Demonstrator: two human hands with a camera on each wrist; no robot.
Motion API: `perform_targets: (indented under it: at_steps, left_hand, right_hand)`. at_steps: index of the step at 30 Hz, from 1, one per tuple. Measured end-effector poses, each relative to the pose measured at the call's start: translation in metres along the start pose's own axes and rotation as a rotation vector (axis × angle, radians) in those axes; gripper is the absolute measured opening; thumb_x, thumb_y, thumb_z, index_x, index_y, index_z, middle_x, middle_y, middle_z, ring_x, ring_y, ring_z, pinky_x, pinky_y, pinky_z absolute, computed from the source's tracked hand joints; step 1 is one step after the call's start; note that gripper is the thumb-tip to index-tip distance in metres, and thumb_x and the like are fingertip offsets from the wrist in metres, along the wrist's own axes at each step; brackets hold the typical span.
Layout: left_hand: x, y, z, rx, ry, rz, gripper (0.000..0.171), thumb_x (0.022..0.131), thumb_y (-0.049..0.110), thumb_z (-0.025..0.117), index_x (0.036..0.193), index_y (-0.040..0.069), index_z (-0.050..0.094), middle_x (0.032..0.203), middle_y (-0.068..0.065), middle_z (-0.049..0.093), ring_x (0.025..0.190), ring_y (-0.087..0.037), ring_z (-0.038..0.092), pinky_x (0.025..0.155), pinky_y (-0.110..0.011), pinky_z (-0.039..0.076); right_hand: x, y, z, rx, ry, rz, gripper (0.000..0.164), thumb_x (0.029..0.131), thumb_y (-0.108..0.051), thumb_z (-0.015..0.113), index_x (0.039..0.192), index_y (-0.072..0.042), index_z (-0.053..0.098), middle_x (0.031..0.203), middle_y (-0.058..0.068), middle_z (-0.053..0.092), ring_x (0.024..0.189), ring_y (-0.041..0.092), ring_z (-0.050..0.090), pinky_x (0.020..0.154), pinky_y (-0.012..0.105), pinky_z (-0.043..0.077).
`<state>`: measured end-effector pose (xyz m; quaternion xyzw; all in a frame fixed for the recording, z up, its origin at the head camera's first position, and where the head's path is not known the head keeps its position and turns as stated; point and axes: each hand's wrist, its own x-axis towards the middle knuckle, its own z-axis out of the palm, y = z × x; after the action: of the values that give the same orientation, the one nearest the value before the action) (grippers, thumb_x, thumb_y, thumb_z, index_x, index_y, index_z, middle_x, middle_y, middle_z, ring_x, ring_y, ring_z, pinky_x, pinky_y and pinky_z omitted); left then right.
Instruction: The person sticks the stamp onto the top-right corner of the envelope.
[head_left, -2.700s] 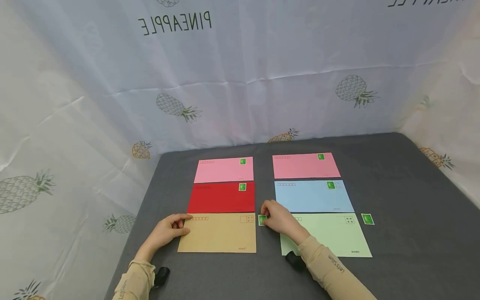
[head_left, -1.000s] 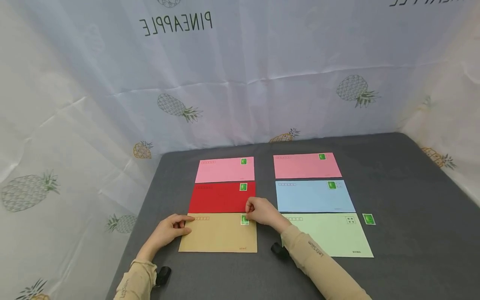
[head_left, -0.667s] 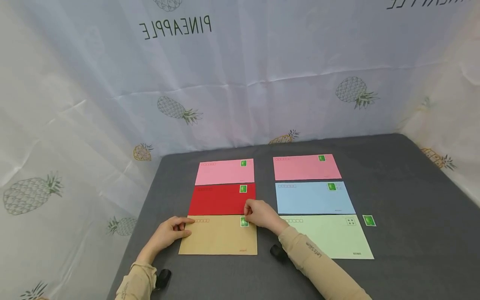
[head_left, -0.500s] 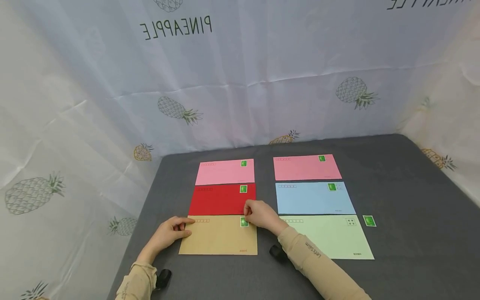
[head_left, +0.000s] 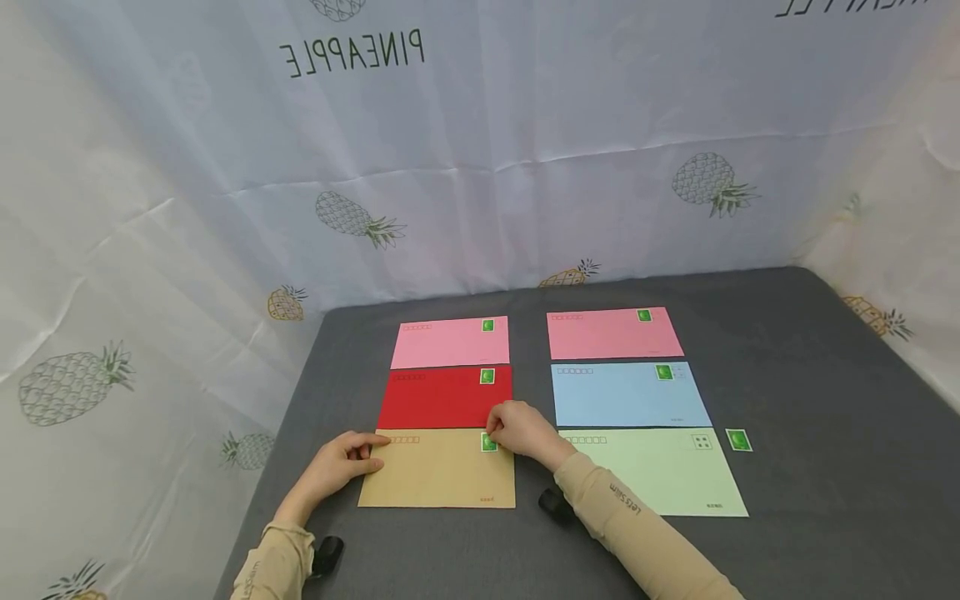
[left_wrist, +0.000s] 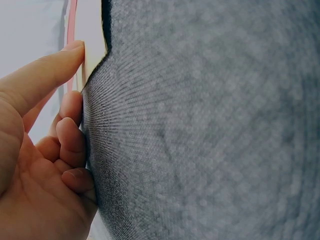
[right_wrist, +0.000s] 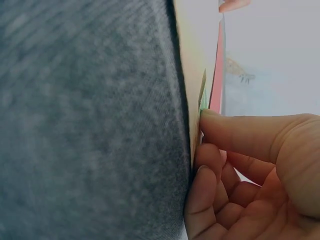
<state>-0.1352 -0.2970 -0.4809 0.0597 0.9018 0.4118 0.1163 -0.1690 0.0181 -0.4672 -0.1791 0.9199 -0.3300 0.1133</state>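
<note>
My right hand (head_left: 525, 432) pinches a small green postage stamp (head_left: 488, 442) by its right side, over the top right corner of the tan envelope (head_left: 435, 479). In the right wrist view the stamp (right_wrist: 204, 97) stands tilted up a little from the paper, its near end hidden by the thumb. At the tan envelope's left edge, my left hand (head_left: 335, 467) rests with index finger and thumb spread on the paper. The left wrist view shows that thumb flat on the envelope (left_wrist: 92, 42), with the other fingers (left_wrist: 71, 142) loosely bent beside it.
Behind the tan envelope lie a red (head_left: 442, 404) and a pink envelope (head_left: 438, 346), both stamped. The right column has stamped pink (head_left: 607, 337) and blue envelopes (head_left: 622, 400) and an unstamped light green one (head_left: 667, 479), partly under my right forearm. A loose stamp (head_left: 738, 440) lies right of it.
My right hand has brought the stamp left, from the grey cloth between the two columns onto the tan envelope's corner, and has stayed nearly still since. The left hand keeps its place.
</note>
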Motion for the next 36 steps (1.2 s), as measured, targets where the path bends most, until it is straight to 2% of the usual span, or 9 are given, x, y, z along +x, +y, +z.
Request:
perform_targets:
  at_steps: [18,24,30,33,36]
  left_hand:
    - [-0.002,0.002,0.000,0.000,0.005,-0.014,0.033,0.078,0.020,0.073,0.110,0.012,0.068,0.082,-0.002,0.049,0.066,-0.006,0.039,0.058,-0.021,0.032]
    - [-0.005,0.014,0.000,0.029,0.011,-0.031,0.032,0.080,0.015,0.071,0.112,0.007,0.067,0.083,-0.004,0.049,0.066,-0.007,0.039,0.058,-0.021,0.032]
    - [0.000,0.003,-0.001,0.015,0.011,-0.040,0.032,0.077,0.026,0.075,0.107,0.016,0.069,0.082,-0.002,0.050,0.067,-0.008,0.042,0.058,-0.021,0.034]
    - [0.001,0.007,-0.001,0.031,0.032,-0.043,0.030,0.078,0.026,0.074,0.105,0.017,0.070,0.081,-0.002,0.050,0.068,-0.008,0.042,0.058,-0.021,0.034]
    - [0.002,0.019,0.000,0.057,0.048,-0.009,0.027,0.080,0.026,0.073,0.104,0.016,0.070,0.080,-0.001,0.050,0.068,-0.007,0.042,0.057,-0.021,0.035]
  right_hand:
    - [-0.003,-0.001,0.000,-0.004,0.008,-0.019,0.008,0.081,-0.002,0.061,0.077,-0.007,0.067,0.071,0.002,0.059,0.060,0.011,0.047,0.052,0.021,0.039]
    - [-0.002,0.001,0.000,0.009,0.010,-0.033,0.010,0.081,-0.002,0.061,0.075,-0.008,0.066,0.068,0.000,0.057,0.058,0.011,0.046,0.052,0.022,0.038]
    - [-0.003,0.002,-0.002,0.026,0.006,-0.034,0.007,0.082,-0.006,0.063,0.076,-0.010,0.064,0.067,-0.002,0.055,0.057,0.010,0.046,0.052,0.022,0.039]
    - [-0.004,0.001,-0.006,0.044,-0.003,-0.037,0.006,0.084,-0.012,0.065,0.078,-0.011,0.064,0.067,-0.003,0.055,0.057,0.009,0.047,0.052,0.022,0.040]
    - [-0.005,0.001,-0.010,0.070,-0.012,-0.046,0.006,0.084,-0.016,0.066,0.079,-0.013,0.064,0.066,-0.003,0.055,0.057,0.009,0.048,0.052,0.023,0.041]
